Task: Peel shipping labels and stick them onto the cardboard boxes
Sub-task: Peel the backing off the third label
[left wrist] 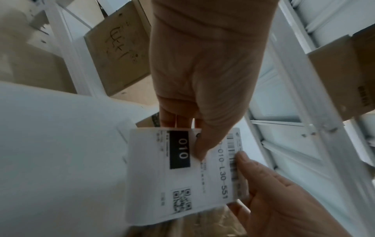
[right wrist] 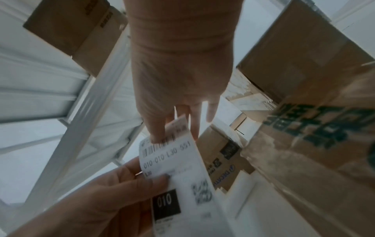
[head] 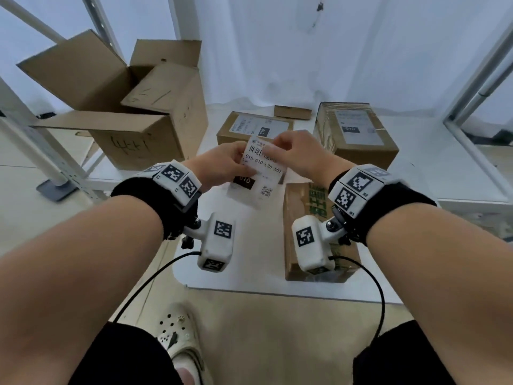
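Above the white table [head: 361, 287], both hands hold one shipping label [head: 258, 173] in the air: the left hand [head: 222, 162] clamps its left edge between thumb and fingers, while the right hand [head: 302, 154] pinches its top corner. An unlabelled cardboard box [head: 299, 215] lies just beneath; two labelled boxes [head: 358, 134] sit beyond, and a big open carton [head: 133, 112] at far left.
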Demonstrator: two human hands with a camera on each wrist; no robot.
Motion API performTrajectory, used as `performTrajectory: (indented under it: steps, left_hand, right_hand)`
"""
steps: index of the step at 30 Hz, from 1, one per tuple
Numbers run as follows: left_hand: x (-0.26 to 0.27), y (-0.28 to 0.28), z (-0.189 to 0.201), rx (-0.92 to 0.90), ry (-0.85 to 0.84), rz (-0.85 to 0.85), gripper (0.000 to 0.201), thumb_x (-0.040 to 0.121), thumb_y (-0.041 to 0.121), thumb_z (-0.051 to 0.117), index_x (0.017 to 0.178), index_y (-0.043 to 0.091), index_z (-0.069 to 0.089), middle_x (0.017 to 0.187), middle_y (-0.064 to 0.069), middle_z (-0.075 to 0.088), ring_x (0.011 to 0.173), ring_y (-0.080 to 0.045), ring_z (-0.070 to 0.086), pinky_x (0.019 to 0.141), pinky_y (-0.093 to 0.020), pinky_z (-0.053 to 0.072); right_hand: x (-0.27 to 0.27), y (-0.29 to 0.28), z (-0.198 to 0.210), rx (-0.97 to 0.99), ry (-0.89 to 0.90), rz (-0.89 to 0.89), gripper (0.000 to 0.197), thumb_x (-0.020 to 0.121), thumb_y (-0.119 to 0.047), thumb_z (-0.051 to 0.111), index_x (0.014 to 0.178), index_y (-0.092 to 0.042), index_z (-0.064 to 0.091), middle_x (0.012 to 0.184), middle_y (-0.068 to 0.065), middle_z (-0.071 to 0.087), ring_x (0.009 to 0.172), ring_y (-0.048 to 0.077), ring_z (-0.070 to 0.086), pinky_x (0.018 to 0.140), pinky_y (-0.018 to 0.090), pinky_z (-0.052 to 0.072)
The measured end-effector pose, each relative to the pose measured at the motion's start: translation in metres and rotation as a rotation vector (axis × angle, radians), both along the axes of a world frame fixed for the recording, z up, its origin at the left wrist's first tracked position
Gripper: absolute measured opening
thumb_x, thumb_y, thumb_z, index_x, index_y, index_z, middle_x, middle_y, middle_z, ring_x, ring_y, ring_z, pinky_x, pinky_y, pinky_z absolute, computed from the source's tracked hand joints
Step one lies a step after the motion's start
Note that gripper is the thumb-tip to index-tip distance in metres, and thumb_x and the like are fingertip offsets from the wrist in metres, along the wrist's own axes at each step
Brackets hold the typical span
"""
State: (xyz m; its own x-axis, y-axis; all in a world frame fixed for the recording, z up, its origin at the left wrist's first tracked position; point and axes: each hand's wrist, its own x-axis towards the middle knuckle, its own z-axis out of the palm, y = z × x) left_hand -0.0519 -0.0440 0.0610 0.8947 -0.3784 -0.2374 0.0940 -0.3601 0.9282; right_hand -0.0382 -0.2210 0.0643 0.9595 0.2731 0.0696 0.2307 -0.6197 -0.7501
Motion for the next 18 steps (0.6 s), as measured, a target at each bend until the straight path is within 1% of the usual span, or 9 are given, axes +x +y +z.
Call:
performTrajectory:
  steps: [2, 4, 5, 7, 9, 11, 14, 16, 18]
  left_hand:
    - [-0.001, -0.012, 0.007, -0.047, -0.062, 0.028, 0.03, 0.088, -0.003, 0.057, 0.115, 0.008, 0.053, 0.108, -0.01, 0.067, 0.096, -0.021, 0.067, 0.083, -0.031, 0.057]
    - [-0.003, -0.023, 0.012, -0.063, -0.116, 0.11, 0.016, 0.089, 0.004, 0.06, 0.102, 0.011, 0.054, 0.099, -0.008, 0.068, 0.084, -0.018, 0.068, 0.074, -0.03, 0.056]
    - [-0.003, -0.029, 0.015, -0.086, -0.147, 0.164, 0.01, 0.089, 0.008, 0.06, 0.095, 0.013, 0.054, 0.092, -0.006, 0.067, 0.075, -0.015, 0.068, 0.066, -0.028, 0.056]
    - [-0.002, -0.037, 0.018, -0.13, -0.23, 0.26, 0.009, 0.09, 0.012, 0.061, 0.085, 0.016, 0.054, 0.082, -0.002, 0.063, 0.062, -0.007, 0.063, 0.056, -0.022, 0.055]
    - [0.001, -0.043, 0.019, -0.122, -0.303, 0.291, 0.009, 0.09, 0.012, 0.061, 0.082, 0.015, 0.057, 0.078, 0.0, 0.062, 0.054, 0.002, 0.06, 0.053, -0.014, 0.049]
    - [0.004, -0.046, 0.018, -0.081, -0.339, 0.279, 0.009, 0.089, 0.014, 0.062, 0.08, 0.015, 0.059, 0.076, 0.001, 0.062, 0.053, 0.004, 0.057, 0.053, -0.011, 0.046]
    - [0.009, -0.051, 0.018, -0.06, -0.339, 0.215, 0.005, 0.088, 0.014, 0.064, 0.083, 0.012, 0.063, 0.074, 0.001, 0.062, 0.053, 0.003, 0.054, 0.054, -0.012, 0.045]
    - [0.011, -0.055, 0.02, -0.04, -0.345, 0.196, 0.005, 0.087, 0.013, 0.064, 0.083, 0.011, 0.064, 0.074, 0.001, 0.062, 0.052, 0.004, 0.054, 0.052, -0.011, 0.044]
    - [0.014, -0.056, 0.02, -0.023, -0.351, 0.201, 0.007, 0.087, 0.014, 0.063, 0.08, 0.013, 0.063, 0.074, 0.001, 0.063, 0.057, -0.001, 0.054, 0.056, -0.013, 0.045]
  right_hand:
    - [-0.004, -0.009, 0.011, 0.063, -0.042, -0.044, 0.017, 0.09, -0.022, 0.063, 0.098, -0.007, 0.065, 0.094, 0.002, 0.067, 0.082, 0.014, 0.065, 0.068, 0.021, 0.054]
    - [-0.009, -0.018, 0.018, 0.082, -0.059, -0.071, 0.014, 0.089, -0.02, 0.064, 0.095, -0.008, 0.066, 0.091, 0.0, 0.067, 0.08, 0.014, 0.064, 0.067, 0.021, 0.052]
    - [-0.011, -0.022, 0.02, 0.089, -0.051, -0.078, 0.015, 0.088, -0.02, 0.064, 0.095, -0.007, 0.067, 0.089, 0.0, 0.067, 0.08, 0.015, 0.064, 0.069, 0.024, 0.052]
    - [-0.015, -0.032, 0.022, 0.085, -0.025, -0.073, 0.018, 0.089, -0.02, 0.064, 0.096, -0.005, 0.066, 0.085, -0.001, 0.066, 0.079, 0.013, 0.063, 0.069, 0.023, 0.05]
    - [-0.018, -0.04, 0.02, 0.093, -0.009, -0.082, 0.019, 0.088, -0.021, 0.065, 0.097, -0.004, 0.066, 0.09, 0.003, 0.069, 0.082, 0.015, 0.065, 0.074, 0.026, 0.053]
    - [-0.021, -0.047, 0.019, 0.15, 0.017, -0.1, 0.017, 0.088, -0.019, 0.066, 0.096, -0.004, 0.065, 0.096, 0.007, 0.07, 0.087, 0.018, 0.067, 0.078, 0.029, 0.056]
    - [-0.021, -0.055, 0.017, 0.174, 0.052, -0.101, 0.013, 0.087, -0.019, 0.067, 0.093, -0.008, 0.064, 0.094, 0.005, 0.07, 0.085, 0.016, 0.068, 0.076, 0.026, 0.058]
    - [-0.02, -0.059, 0.015, 0.214, 0.073, -0.112, 0.011, 0.086, -0.019, 0.068, 0.09, -0.012, 0.062, 0.097, 0.005, 0.07, 0.086, 0.017, 0.069, 0.077, 0.03, 0.059]
    - [-0.019, -0.062, 0.012, 0.298, 0.081, -0.144, 0.01, 0.085, -0.018, 0.069, 0.088, -0.015, 0.061, 0.097, 0.006, 0.07, 0.088, 0.018, 0.07, 0.079, 0.034, 0.059]
